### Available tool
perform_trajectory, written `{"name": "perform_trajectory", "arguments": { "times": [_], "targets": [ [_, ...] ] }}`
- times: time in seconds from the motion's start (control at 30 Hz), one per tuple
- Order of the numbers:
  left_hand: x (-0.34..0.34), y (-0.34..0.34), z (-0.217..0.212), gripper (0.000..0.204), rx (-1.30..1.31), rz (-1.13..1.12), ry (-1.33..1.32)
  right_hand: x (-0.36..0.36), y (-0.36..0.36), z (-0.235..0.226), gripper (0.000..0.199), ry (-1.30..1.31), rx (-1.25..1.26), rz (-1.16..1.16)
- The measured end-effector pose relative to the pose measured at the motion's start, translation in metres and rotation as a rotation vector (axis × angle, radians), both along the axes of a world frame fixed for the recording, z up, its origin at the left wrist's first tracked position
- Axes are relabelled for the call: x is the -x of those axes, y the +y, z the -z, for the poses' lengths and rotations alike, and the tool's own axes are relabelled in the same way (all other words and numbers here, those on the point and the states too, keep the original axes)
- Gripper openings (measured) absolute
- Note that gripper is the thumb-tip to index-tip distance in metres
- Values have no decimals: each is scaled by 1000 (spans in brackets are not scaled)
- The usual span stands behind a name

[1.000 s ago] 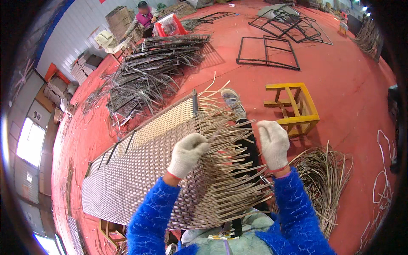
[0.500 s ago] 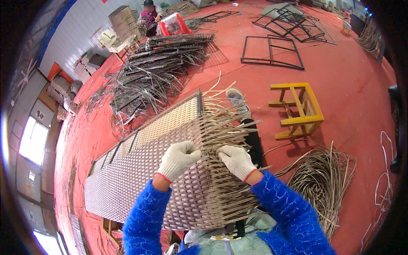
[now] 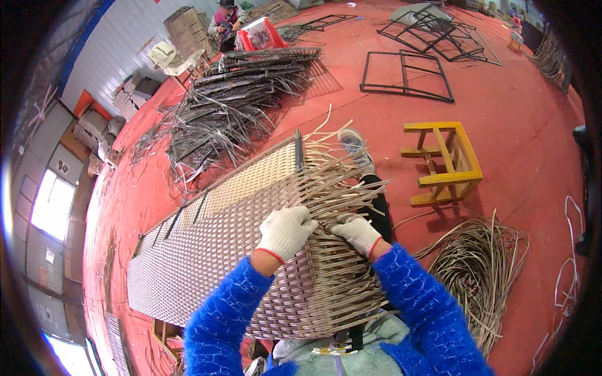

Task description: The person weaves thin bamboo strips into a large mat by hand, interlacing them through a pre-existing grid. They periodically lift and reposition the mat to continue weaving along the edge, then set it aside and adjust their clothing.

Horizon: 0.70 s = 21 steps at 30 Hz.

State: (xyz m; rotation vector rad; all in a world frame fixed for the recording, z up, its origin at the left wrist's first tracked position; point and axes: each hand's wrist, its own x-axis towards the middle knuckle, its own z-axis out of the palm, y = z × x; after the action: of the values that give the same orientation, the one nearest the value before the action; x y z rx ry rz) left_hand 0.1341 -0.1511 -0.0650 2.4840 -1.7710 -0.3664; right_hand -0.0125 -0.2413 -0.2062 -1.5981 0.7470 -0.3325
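A woven panel (image 3: 232, 257) of grey-brown and cream flat strips slants across my lap, with a dark bar at its far corner. From its right edge a fringe of loose weaving strips (image 3: 348, 276) sticks out. My left hand (image 3: 286, 233), in a white knitted glove, is closed at the panel's edge, fingers pinched together; what lies in them is hidden. Just to the right, my right hand (image 3: 356, 234), gloved alike, is closed among the loose strips and pinches some of them. The fingertips of both hands are close together.
A yellow wooden stool (image 3: 445, 163) lies on its side to the right, by a coil of strips (image 3: 480, 276). Dark stripped frames are heaped in a pile (image 3: 219, 106) at far left. Bare black metal frames (image 3: 407, 75) lie far off. A person (image 3: 227, 22) sits at the back.
My left hand has moved right along the panel's edge, closer to my right hand. The right hand has shifted slightly right, its fingers farther in among the strips.
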Motion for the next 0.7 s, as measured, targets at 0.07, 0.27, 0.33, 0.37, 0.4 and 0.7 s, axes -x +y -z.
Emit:
{"name": "perform_trajectory", "arguments": {
  "times": [0.07, 0.27, 0.33, 0.37, 0.4, 0.7],
  "targets": [
    [-1, 0, 4, 25, 196, 71, 33, 12, -4, 14, 33, -44, 104, 81],
    [-10, -11, 16, 16, 262, 246, 57, 64, -7, 7, 23, 167, 28, 305],
    [-7, -14, 19, 16, 304, 286, 12, 72, -6, -16, 21, 134, 155, 436],
    [-6, -15, 20, 16, 325, 317, 6, 75, -5, -29, 19, 190, 196, 508],
    [-6, -15, 20, 14, 407, 344, -41, 79, -3, -43, 17, 149, 205, 599],
    [-40, 17, -16, 10, 566, -91, 1204, 34, 24, -102, 25, -20, 1225, 365]
  ]
}}
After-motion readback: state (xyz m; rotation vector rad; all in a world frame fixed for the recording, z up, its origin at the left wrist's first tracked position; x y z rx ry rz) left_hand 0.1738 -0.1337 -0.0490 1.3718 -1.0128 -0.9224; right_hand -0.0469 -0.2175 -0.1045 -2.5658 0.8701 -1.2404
